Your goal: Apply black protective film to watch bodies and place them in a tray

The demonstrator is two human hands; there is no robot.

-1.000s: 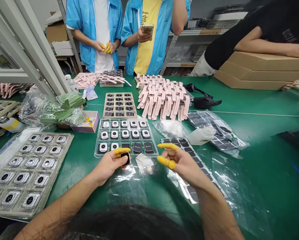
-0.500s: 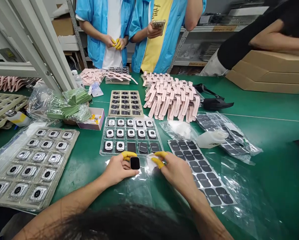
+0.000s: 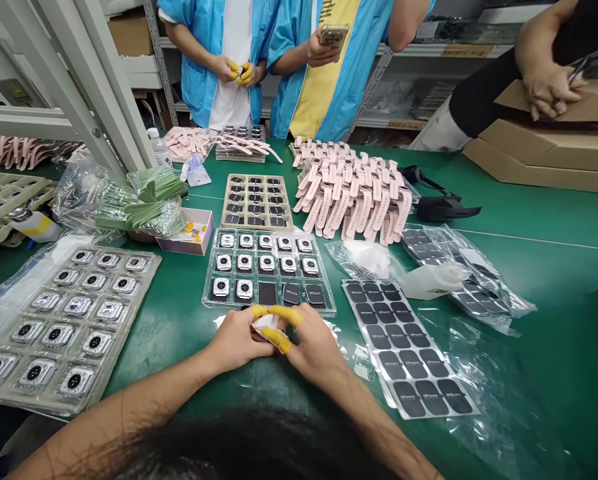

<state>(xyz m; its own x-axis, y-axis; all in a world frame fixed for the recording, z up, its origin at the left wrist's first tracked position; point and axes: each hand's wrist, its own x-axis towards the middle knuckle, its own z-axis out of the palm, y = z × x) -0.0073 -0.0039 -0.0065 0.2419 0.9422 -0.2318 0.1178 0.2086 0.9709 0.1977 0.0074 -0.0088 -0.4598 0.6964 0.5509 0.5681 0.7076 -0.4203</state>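
Observation:
My left hand (image 3: 239, 340), with a yellow finger cot, is closed on a smartwatch body that is now covered by a white cloth and the fingers. My right hand (image 3: 306, 340), also in yellow finger cots, pinches the white wiping cloth (image 3: 266, 325) against the watch. Just beyond both hands stands a clear tray (image 3: 329, 308) of watch bodies lying back side up; one slot in its front row shows only a dark base. To the right lies a sheet of black square stickers (image 3: 393, 337).
At left is a beige tray (image 3: 146, 280) of watch bodies. Pink watch straps (image 3: 353, 193) are heaped behind, beside a white bottle (image 3: 433, 280) and bagged sheets (image 3: 469, 267). Green straps (image 3: 151, 203) lie by a small box (image 3: 199, 243). Co-workers stand across the table; one holds a phone (image 3: 333, 37).
My right hand has moved left with the cloth and brought it onto the watch in my left hand, covering the black screen. At far right, a person's hand has come onto the cardboard boxes.

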